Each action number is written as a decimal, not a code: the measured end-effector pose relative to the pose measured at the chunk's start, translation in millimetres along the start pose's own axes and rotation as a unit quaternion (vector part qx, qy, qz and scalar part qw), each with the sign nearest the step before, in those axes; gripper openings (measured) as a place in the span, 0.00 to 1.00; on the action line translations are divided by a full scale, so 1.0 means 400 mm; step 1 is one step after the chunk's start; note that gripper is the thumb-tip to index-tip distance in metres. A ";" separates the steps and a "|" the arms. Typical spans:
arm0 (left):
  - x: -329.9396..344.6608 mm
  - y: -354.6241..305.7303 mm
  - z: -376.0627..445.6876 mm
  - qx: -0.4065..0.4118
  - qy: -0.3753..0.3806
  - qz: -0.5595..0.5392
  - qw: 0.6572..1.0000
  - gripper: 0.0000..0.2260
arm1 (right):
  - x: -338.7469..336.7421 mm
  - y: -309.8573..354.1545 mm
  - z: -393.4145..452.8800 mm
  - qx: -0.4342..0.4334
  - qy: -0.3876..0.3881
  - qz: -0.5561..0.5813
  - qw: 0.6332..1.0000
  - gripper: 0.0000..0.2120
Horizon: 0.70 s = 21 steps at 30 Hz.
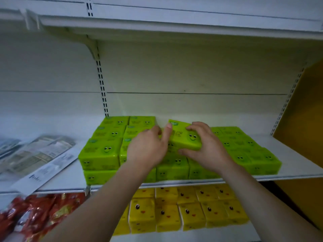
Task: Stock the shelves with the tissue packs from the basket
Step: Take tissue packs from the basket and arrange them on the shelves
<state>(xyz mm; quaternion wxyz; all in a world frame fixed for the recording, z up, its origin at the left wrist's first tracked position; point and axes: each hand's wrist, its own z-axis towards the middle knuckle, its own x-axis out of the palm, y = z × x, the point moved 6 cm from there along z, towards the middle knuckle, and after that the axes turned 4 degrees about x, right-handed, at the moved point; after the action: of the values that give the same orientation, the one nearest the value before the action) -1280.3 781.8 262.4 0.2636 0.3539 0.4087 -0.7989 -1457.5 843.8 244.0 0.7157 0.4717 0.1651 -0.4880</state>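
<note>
At frame centre, the right hand (206, 149) grips a tilted green tissue pack (186, 136) (smiley face up) above the stacked green packs (101, 154) on the white shelf (295, 165). The left hand (148, 149), fingers loosely extended, touches the pack's left edge.

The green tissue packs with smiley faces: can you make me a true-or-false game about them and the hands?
1. The right hand holds a tilted green pack. True.
2. The yellow packs sit on the shelf above the green ones. False: they are on the shelf below.
3. The left hand is on the green packs. True.
4. Red packets lie at the lower right. False: lower left.
5. The held pack lies flat in its row. False: it is tipped up.
</note>
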 end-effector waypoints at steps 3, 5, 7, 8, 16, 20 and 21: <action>-0.008 0.071 0.107 0.054 0.010 0.130 0.990 0.15 | 0.066 -0.055 0.126 0.018 -0.004 -0.028 0.999 0.35; 0.057 0.143 0.153 0.073 0.125 0.191 0.971 0.16 | 0.125 -0.082 0.205 0.026 0.010 -0.059 0.998 0.35; 0.111 0.196 0.173 0.083 0.209 0.205 0.953 0.19 | 0.183 -0.104 0.268 0.031 0.027 -0.089 0.995 0.35; 0.128 0.211 0.180 0.088 0.227 0.201 0.949 0.20 | 0.210 -0.118 0.295 0.033 0.035 -0.091 0.995 0.35; 0.151 0.231 0.200 0.119 0.215 0.192 0.950 0.21 | 0.340 -0.190 0.372 0.020 0.115 -0.150 0.982 0.24; 0.134 0.224 0.212 0.109 0.197 0.172 0.959 0.20 | 0.333 -0.168 0.348 0.040 0.121 -0.241 0.962 0.28; 0.125 0.214 0.216 0.114 0.176 0.167 0.963 0.19 | 0.316 -0.159 0.336 0.038 0.112 -0.246 0.962 0.29</action>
<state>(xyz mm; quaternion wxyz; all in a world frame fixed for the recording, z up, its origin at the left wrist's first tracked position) -1280.4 657.6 219.2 0.2751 0.5801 0.2899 -0.7097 -1482.6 657.9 190.4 0.5318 0.4948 0.3372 -0.5989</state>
